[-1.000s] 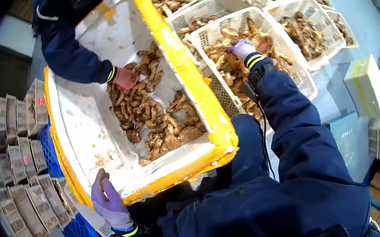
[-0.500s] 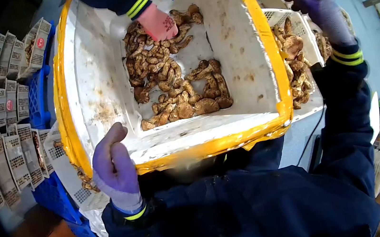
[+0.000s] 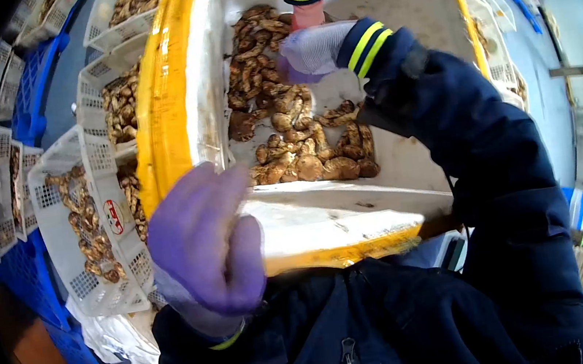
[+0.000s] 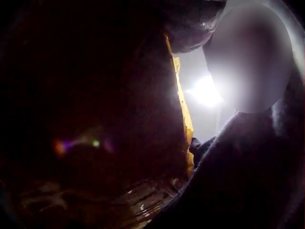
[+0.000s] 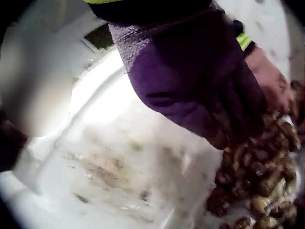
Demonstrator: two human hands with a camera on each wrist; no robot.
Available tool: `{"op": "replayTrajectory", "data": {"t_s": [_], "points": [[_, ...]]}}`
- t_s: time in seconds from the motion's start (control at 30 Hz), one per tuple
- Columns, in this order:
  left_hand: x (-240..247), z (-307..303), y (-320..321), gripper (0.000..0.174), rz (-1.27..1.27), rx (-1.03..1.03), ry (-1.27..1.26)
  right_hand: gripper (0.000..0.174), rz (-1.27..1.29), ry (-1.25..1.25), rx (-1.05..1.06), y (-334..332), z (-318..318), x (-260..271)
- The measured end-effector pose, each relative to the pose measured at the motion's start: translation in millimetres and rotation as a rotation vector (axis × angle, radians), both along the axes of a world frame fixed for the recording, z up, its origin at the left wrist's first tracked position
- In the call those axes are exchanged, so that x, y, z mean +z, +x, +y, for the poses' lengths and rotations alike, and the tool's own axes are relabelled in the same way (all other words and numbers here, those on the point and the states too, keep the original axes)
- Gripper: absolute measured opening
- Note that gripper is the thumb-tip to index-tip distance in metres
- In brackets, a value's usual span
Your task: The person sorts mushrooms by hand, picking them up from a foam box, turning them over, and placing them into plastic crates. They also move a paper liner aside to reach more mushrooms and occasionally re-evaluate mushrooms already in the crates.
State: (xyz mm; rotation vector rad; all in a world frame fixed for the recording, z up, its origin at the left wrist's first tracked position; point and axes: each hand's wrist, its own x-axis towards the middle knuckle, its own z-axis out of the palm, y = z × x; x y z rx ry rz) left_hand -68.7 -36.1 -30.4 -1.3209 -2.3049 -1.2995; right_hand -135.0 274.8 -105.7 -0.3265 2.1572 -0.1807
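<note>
A white foam box [image 3: 327, 229] edged with yellow tape holds a pile of brown mushrooms [image 3: 304, 165]. My right hand [image 3: 311, 53], in a purple and grey glove, reaches down into it over the pile's upper part. In the right wrist view that hand [image 5: 195, 81] has its fingers pointing down, with their tips right at the mushrooms [image 5: 267, 181]. My left hand [image 3: 204, 241], gloved alike and blurred, is at the box's near left corner with its fingers loosely bent. The left wrist view is mostly dark, with a strip of yellow tape [image 4: 183, 109] showing.
Another person's pink-gloved hand [image 3: 308, 16] is in the box beside my right hand, and also shows in the right wrist view. White plastic baskets [image 3: 73, 284] of mushrooms stand on the left, with blue crates [image 3: 32, 282] near them. More baskets [image 3: 502, 44] are beyond the box's right side.
My right hand has left the mushroom basket on the right and swung left into the foam box. My left hand has shifted up and right at the corner. The view has turned left.
</note>
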Motion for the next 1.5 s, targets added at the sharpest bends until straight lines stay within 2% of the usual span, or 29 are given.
{"op": "replayTrajectory", "data": {"t_s": [0.03, 0.1, 0.13, 0.2, 0.23, 0.3, 0.33, 0.37, 0.4, 0.47, 0.5, 0.53, 0.6, 0.63, 0.73, 0.87, 0.9, 1.0, 1.03, 1.07, 1.13, 1.2, 1.23, 1.27, 1.3, 1.37, 1.4, 1.5], "points": [[1, 1, -2, 0.032, -0.007, -0.016, 0.016, 0.034, -0.072, 0.118, 0.152, -13, -1, -25], [0, -3, -4, 0.031, 0.035, -0.027, -0.015, 0.026, -0.095, 0.185, 0.441, -21, 25, -133], [2, -5, -7, 0.031, -0.006, -0.053, -0.079, 0.016, -0.043, 0.131, 0.574, -9, 52, -200], [16, -5, -13, 0.033, -0.090, -0.122, -0.210, 0.030, 0.086, 0.269, 0.559, 37, 72, -228], [20, -3, -13, 0.032, -0.087, -0.110, -0.280, 0.027, 0.085, 0.182, 0.482, 58, 83, -264], [18, -7, -10, 0.036, -0.156, -0.139, -0.292, 0.023, 0.053, 0.165, 0.570, 82, 73, -273], [22, -8, -5, 0.041, -0.177, -0.118, -0.329, 0.020, 0.028, 0.235, 0.743, 95, 65, -270], [26, -9, -1, 0.046, -0.198, -0.097, -0.366, 0.018, 0.221, 0.175, 0.690, 109, 62, -267], [30, -10, 3, 0.052, -0.219, -0.076, -0.404, 0.019, 0.118, 0.207, 0.505, 108, 56, -268], [30, -12, 3, 0.050, -0.221, -0.071, -0.430, 0.023, 0.057, 0.166, 0.258, 107, 54, -270], [30, -12, 3, 0.051, -0.223, -0.075, -0.428, 0.018, 0.130, 0.151, 0.110, 109, 49, -262], [30, -12, 2, 0.051, -0.226, -0.078, -0.425, 0.021, 0.208, 0.119, -0.039, 111, 44, -254], [30, -12, 3, 0.052, -0.224, -0.079, -0.419, 0.032, 0.097, 0.181, -0.149, 98, 33, -242], [29, -13, 3, 0.052, -0.219, -0.077, -0.418, 0.045, 0.024, 0.171, -0.276, 91, 31, -232], [30, -11, 1, 0.051, -0.205, -0.096, -0.405, 0.046, 0.013, 0.180, -0.307, 86, 24, -218], [30, -12, 1, 0.049, -0.210, -0.099, -0.418, 0.038, 0.027, 0.113, -0.243, 76, 38, -212], [29, -12, 0, 0.046, -0.216, -0.119, -0.398, 0.036, 0.005, 0.149, -0.230, 71, 38, -207], [26, -12, -8, 0.040, -0.236, -0.179, -0.377, 0.034, -0.142, 0.027, -0.264, 50, 56, -190], [26, -11, -11, 0.039, -0.247, -0.197, -0.392, 0.032, -0.183, 0.002, -0.447, 45, 63, -183], [22, -6, -13, 0.036, -0.187, -0.176, -0.331, 0.026, -0.288, -0.048, -0.642, 35, 70, -169], [15, 5, -17, 0.038, -0.063, -0.125, -0.215, 0.022, -0.199, -0.173, -0.730, 25, 73, -127], [7, 3, -9, 0.033, 0.072, -0.044, -0.126, 0.020, -0.220, -0.314, -0.871, 7, 86, -98], [1, 2, -4, 0.030, 0.161, 0.010, -0.065, 0.019, -0.156, -0.377, -0.885, 5, 75, -59], [4, -2, -4, 0.031, 0.081, -0.023, -0.089, 0.019, -0.106, -0.450, -0.909, 2, 78, -42], [8, -1, -2, 0.031, 0.006, -0.015, -0.094, 0.019, -0.008, -0.482, -0.874, 2, 71, -12], [-8, 2, 1, 0.030, 0.073, 0.047, 0.044, 0.021, 0.169, -0.608, -0.801, 11, 54, 50], [3, 4, 2, 0.026, -0.012, 0.049, -0.007, 0.022, 0.249, -0.701, -0.760, 20, 47, 78], [3, 3, 12, 0.021, -0.011, 0.111, 0.055, 0.023, 0.544, -0.775, -0.562, 70, 5, 166]]}}
